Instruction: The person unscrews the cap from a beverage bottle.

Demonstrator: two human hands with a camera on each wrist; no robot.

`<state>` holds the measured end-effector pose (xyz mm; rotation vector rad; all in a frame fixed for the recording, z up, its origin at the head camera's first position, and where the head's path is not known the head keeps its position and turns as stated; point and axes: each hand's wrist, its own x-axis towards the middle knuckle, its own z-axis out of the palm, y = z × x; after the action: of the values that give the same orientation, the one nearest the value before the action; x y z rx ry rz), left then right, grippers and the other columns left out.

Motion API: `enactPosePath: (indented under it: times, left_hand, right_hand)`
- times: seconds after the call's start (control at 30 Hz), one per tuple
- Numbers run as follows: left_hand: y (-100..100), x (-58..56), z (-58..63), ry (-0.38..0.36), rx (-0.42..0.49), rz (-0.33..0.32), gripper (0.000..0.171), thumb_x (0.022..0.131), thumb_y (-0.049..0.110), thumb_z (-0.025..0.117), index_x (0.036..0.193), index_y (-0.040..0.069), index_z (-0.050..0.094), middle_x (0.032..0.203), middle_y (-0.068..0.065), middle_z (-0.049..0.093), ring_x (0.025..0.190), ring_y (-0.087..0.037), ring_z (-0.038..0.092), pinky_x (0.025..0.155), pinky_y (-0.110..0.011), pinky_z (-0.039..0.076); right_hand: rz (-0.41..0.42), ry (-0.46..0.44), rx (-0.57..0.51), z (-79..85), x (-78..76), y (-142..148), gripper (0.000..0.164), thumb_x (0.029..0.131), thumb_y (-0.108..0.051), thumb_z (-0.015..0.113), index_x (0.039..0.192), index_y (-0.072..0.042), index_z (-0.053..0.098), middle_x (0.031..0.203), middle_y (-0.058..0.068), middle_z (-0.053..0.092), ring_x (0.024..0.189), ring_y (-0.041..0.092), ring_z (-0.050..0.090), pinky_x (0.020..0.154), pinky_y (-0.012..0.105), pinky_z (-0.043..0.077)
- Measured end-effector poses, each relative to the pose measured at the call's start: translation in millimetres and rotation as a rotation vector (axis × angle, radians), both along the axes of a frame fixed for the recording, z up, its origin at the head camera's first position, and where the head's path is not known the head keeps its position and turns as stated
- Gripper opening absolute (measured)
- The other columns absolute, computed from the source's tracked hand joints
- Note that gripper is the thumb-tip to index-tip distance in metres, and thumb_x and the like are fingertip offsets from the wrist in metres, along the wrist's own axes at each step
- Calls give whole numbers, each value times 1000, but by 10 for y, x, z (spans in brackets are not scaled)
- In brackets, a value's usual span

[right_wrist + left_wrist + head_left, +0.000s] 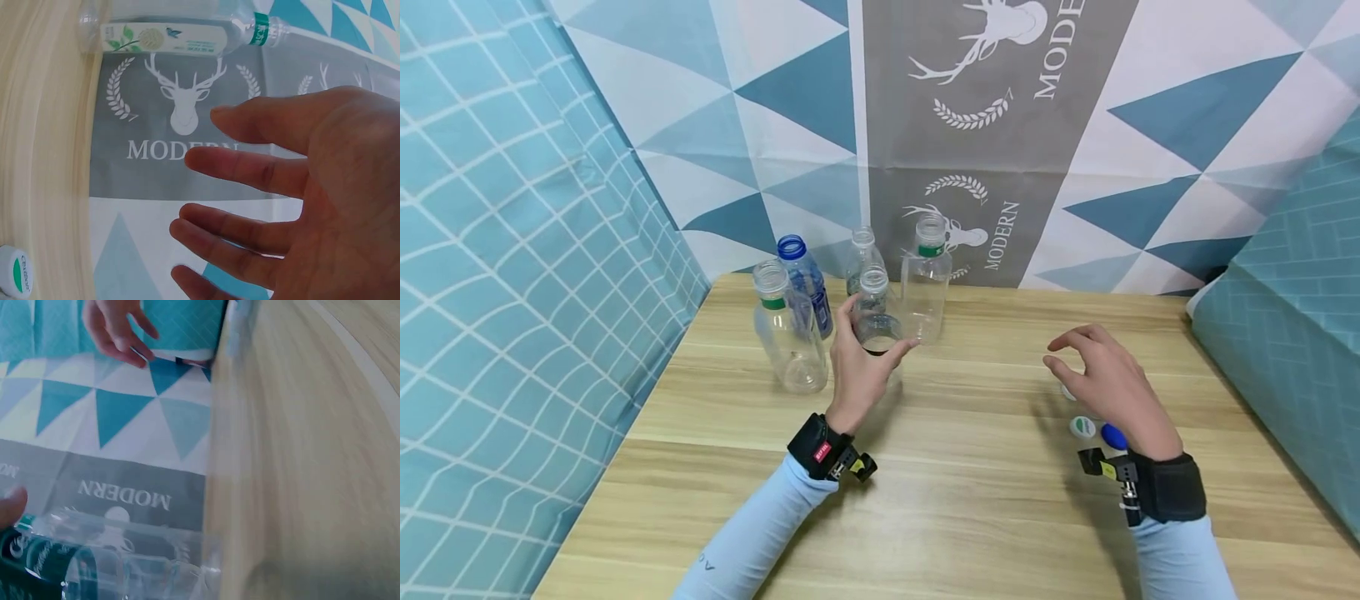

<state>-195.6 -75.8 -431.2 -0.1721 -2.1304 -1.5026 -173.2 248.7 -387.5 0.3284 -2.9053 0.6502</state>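
Note:
My left hand (857, 371) grips a clear plastic bottle (874, 287) round its body, thumb on the near right side and fingers on the left. This bottle has no cap on its ridged neck, and a dark green label (47, 559) shows near my thumb in the left wrist view. Part of it is hidden behind the hand. My right hand (1108, 383) hovers above the table's right side with fingers spread and loosely bent, holding nothing. Close under it lie a white cap with a green mark (1082, 427), a blue cap (1114, 437) and another white cap (1067, 392), partly covered.
Left of the gripped bottle stand a tall clear bottle (797, 350) and a blue-tinted bottle (805, 279). Behind it is a small clear bottle (861, 250), and a tall clear bottle (928, 287) is on its right. All are uncapped on the wooden table (977, 500), before a patterned backdrop (970, 150).

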Motion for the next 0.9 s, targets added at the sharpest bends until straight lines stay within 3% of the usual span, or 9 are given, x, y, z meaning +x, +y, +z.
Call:
enactPosePath:
  times: [0.3, 0.47, 0.67, 0.8, 0.9]
  left_hand:
    - [-157, -143, -189, -99, -25, 71, 89, 82, 24, 88, 151, 9, 33, 143, -19, 59, 134, -35, 57, 115, -50, 43]
    - [-151, -200, -189, -75, -34, 88, 95, 80, 21, 90, 153, 7, 31, 144, -21, 56, 135, -38, 54, 117, -52, 41]
    - [-106, -207, -163, -51, -55, 104, 116, 71, 18, 96, 159, 6, 22, 154, -24, 46, 144, -39, 46, 121, -53, 37]
    - [-71, -148, -91, 50, -83, 109, 120, 71, 20, 96, 161, 5, 18, 162, -22, 35, 151, -37, 37, 123, -54, 33]
    - [-38, -54, 34, 266, -134, 118, 116, 77, 24, 92, 161, 3, 17, 165, -24, 29, 154, -40, 31, 125, -57, 28]
  right_hand:
    - [6, 10, -10, 32, 20, -79, 26, 99, -25, 69, 113, -4, 72, 127, 24, 61, 108, 43, 61, 78, 56, 52]
    - [44, 9, -22, 29, 10, -97, 24, 99, -24, 68, 112, -4, 73, 128, 24, 62, 111, 44, 60, 82, 58, 52]
    - [61, -43, -28, -2, 13, -110, 26, 100, -25, 66, 115, -4, 72, 132, 24, 59, 113, 45, 60, 84, 59, 52]
    - [47, -63, -25, -10, 10, -116, 30, 100, -26, 66, 119, -4, 70, 134, 24, 58, 112, 44, 60, 84, 59, 52]
    - [37, -65, -23, 5, 10, -132, 34, 100, -26, 65, 125, -3, 68, 135, 25, 57, 112, 43, 59, 84, 59, 52]
